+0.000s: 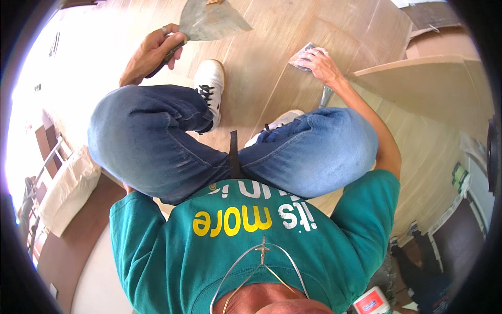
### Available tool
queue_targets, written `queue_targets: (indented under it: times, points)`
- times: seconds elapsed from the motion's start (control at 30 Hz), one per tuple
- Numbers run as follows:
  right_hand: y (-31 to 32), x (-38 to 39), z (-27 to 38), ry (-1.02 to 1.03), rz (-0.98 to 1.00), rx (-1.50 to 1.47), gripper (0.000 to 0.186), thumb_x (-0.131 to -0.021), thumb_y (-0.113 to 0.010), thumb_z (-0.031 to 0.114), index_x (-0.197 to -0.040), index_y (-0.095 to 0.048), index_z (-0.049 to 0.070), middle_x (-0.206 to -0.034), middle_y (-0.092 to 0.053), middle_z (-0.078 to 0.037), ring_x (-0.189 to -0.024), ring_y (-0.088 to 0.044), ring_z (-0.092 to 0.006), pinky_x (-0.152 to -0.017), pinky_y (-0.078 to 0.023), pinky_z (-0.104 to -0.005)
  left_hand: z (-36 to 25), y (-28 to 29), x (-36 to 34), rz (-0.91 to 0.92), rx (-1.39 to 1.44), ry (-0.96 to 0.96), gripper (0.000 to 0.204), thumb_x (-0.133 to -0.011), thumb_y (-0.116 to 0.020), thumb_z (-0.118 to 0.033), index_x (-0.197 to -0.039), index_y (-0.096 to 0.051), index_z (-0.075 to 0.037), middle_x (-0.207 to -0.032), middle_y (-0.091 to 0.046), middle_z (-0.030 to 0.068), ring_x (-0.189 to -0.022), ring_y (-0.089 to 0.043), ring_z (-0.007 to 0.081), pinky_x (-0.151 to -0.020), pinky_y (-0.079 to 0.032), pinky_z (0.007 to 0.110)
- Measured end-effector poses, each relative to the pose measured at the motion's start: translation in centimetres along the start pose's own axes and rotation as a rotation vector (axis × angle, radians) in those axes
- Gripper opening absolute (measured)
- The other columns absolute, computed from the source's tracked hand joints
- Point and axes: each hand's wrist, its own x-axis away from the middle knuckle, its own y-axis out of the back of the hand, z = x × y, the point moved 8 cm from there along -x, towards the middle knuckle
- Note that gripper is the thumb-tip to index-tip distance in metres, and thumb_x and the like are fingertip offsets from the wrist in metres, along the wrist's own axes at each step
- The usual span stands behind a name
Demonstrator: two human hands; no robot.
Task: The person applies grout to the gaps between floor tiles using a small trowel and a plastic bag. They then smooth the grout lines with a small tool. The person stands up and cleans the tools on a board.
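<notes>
My left hand (pixel 157 52) grips the dark handle of a broad putty knife (pixel 212 23), held up off the floor at the upper left. Its wide, grey-smeared blade points away from me, with a brown lump near the top edge. Farther right, my right hand (pixel 320 64) presses a flat grey pad (pixel 300 57) against the wood-look floor (pixel 261 68). The fingers lie over the pad, and I cannot tell whether it is a folded cloth or a sanding pad. A second tool with a pale, narrow blade (pixel 326 96) shows beside my right knee, its other end hidden.
My white shoes (pixel 210 86) stand on the floor between the hands. A tan curved board (pixel 418 78) rises at the right, near my right forearm. Brown panels and a pale wrapped bundle (pixel 70 191) are at the left. A red-and-white container (pixel 371 302) is at lower right.
</notes>
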Motion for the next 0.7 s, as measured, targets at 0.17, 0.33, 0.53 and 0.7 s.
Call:
queue_targets:
  times: [0.17, 0.33, 0.53, 0.7]
  points:
    - [0.6, -1.0, -2.9, 0.050, -0.018, -0.013, 0.032, -0.093, -0.056, 0.015, -0.117, -0.075, 0.025, -0.123, -0.070, 0.000, -0.125, -0.060, -0.0224, -0.111, -0.041, -0.0445, 2.0, -1.2, 1.3, 0.012, 0.152, 0.004, 0.032, -0.110, -0.052, -0.037, -0.101, -0.061, -0.008, -0.069, -0.059, 0.0000, -0.054, -0.055, 0.0058, -0.050, -0.047, 0.021]
    - [-2.9, 4.4, 0.8, 0.086, 0.067, 0.003, 0.033, -0.092, -0.058, 0.015, -0.116, -0.077, 0.026, -0.122, -0.070, 0.000, -0.123, -0.061, -0.0220, -0.111, -0.042, -0.0437, 3.4, -4.2, 3.6, 0.024, 0.313, 0.131, 0.030, -0.107, -0.055, -0.040, -0.098, -0.054, -0.011, -0.071, -0.057, 0.0006, -0.056, -0.052, 0.0065, -0.050, -0.042, 0.021]
    - [1.8, -3.0, -1.7, -0.040, -0.116, -0.041, 0.036, -0.096, -0.053, 0.016, -0.119, -0.076, 0.030, -0.118, -0.072, 0.001, -0.117, -0.064, -0.0217, -0.105, -0.046, -0.0443, 2.9, 0.0, 2.1, -0.006, 0.259, 0.173, 0.032, -0.105, -0.060, -0.043, -0.097, -0.061, -0.012, -0.071, -0.058, -0.0026, -0.059, -0.052, 0.0051, -0.054, -0.043, 0.022]
    - [-0.6, -3.0, -3.1, -0.247, -0.139, -0.013, 0.041, -0.097, -0.049, 0.013, -0.123, -0.075, 0.031, -0.115, -0.073, 0.002, -0.113, -0.066, -0.0221, -0.099, -0.049, -0.0450, 3.2, -0.3, 1.4, 0.019, 0.174, 0.205, 0.033, -0.104, -0.061, -0.045, -0.097, -0.062, -0.013, -0.070, -0.058, -0.0025, -0.059, -0.051, 0.0050, -0.054, -0.044, 0.023]
